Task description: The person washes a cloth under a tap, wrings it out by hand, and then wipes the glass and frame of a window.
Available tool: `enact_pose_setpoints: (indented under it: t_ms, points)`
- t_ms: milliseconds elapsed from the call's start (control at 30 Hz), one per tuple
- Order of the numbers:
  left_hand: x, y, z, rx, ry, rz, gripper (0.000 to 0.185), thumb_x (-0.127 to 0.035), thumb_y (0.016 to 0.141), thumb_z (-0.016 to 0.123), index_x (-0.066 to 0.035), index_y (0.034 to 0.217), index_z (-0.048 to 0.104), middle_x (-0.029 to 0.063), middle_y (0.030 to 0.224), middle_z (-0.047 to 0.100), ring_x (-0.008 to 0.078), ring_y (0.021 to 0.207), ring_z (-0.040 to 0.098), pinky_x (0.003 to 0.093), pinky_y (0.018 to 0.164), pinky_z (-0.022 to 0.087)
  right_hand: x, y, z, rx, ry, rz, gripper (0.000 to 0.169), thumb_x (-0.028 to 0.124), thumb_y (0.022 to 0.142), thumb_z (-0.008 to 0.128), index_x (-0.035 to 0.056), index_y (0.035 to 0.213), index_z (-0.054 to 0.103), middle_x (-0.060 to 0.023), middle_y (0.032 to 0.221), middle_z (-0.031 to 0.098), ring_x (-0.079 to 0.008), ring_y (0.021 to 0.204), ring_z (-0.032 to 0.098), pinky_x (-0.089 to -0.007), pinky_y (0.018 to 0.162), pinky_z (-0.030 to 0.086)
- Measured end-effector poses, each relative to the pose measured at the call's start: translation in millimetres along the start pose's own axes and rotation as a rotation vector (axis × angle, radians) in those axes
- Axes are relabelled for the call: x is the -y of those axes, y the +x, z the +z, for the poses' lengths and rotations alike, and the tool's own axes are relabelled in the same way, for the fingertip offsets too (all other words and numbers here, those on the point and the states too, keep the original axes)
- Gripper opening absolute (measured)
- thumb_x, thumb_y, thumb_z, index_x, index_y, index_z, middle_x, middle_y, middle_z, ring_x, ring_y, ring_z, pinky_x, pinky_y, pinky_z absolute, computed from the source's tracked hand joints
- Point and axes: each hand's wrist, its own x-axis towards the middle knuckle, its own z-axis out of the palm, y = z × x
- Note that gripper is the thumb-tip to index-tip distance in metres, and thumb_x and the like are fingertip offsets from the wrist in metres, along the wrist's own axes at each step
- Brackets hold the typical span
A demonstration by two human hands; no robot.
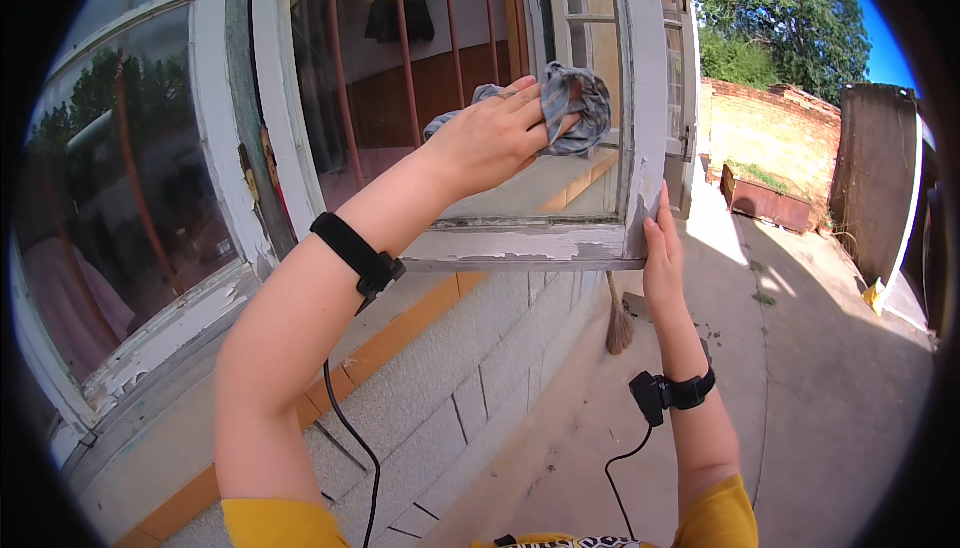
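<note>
My left hand [499, 135] presses a crumpled grey-blue checked cloth [577, 109] against the glass pane [382, 82] of a casement sash, with folds of it bunched around my fingers. My right hand [664, 248] grips the lower outer corner of the wooden window sash [540, 244], thumb on the face and fingers along the edge. The sash stands swung out from the wall. White paint peels from its bottom rail, baring grey wood. Behind the glass, rust-red bars and a room show. A black strap with a small device sits on each forearm.
A fixed window [142, 165] with a peeling sill [172, 323] lies to the left. Below runs a block wall [435, 390] with an orange tile ledge. A straw broom [619, 326] leans under the sash. A rusty planter [769, 199] and brick wall [772, 120] stand beyond. Black cables hang from both straps.
</note>
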Motion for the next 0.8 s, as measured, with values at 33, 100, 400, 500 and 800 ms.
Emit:
enact_pose_setpoints:
  t_ms: [33,100,400,500,800]
  points:
    - [8.5,1.9,-3.3,0.005,0.040,0.035,0.057,-0.006,0.073,0.062,-0.010,0.126,0.043,0.0120,0.132,0.039,0.0299,0.116,0.043,0.0380,0.103,0.033,4.3,-1.0,1.3,-0.007,-0.008,-0.015,0.049,0.012,0.091,0.032,0.0015,0.138,0.023,-0.0161,0.141,0.028,-0.0244,0.130,0.027,-0.0285,0.104,0.020]
    - [25.4,18.6,-6.7,-0.046,0.103,0.035,0.056,-0.006,0.073,0.062,-0.009,0.126,0.043,0.0127,0.129,0.042,0.0294,0.116,0.043,0.0377,0.102,0.034,6.6,-1.3,-0.2,-0.012,-0.002,-0.016,0.050,0.011,0.090,0.032,0.0005,0.138,0.023,-0.0161,0.142,0.027,-0.0249,0.131,0.026,-0.0286,0.104,0.019]
    - [72.5,74.0,-15.1,-0.274,0.171,-0.158,0.052,-0.005,0.077,0.058,-0.008,0.126,0.041,0.0144,0.132,0.038,0.0330,0.116,0.042,0.0392,0.097,0.037,10.6,-2.6,1.6,0.050,0.002,0.008,0.050,0.009,0.090,0.034,-0.0022,0.137,0.022,-0.0171,0.140,0.030,-0.0258,0.129,0.028,-0.0299,0.104,0.020]
    - [19.4,38.1,-7.2,-0.007,-0.002,0.011,0.052,-0.004,0.074,0.059,-0.009,0.124,0.044,0.0136,0.134,0.037,0.0311,0.118,0.042,0.0400,0.100,0.035,-2.7,-2.6,-7.2,0.032,-0.003,-0.012,0.051,0.008,0.090,0.034,-0.0015,0.138,0.021,-0.0175,0.138,0.032,-0.0256,0.128,0.030,-0.0304,0.104,0.021]
    - [58.0,60.2,-20.5,-0.098,0.165,-0.004,0.045,-0.008,0.074,0.062,-0.007,0.116,0.048,0.0138,0.119,0.048,0.0306,0.115,0.044,0.0360,0.100,0.036,4.1,-2.9,0.9,0.081,0.028,0.016,0.052,0.007,0.090,0.033,-0.0028,0.138,0.018,-0.0184,0.141,0.027,-0.0263,0.130,0.027,-0.0297,0.105,0.018]
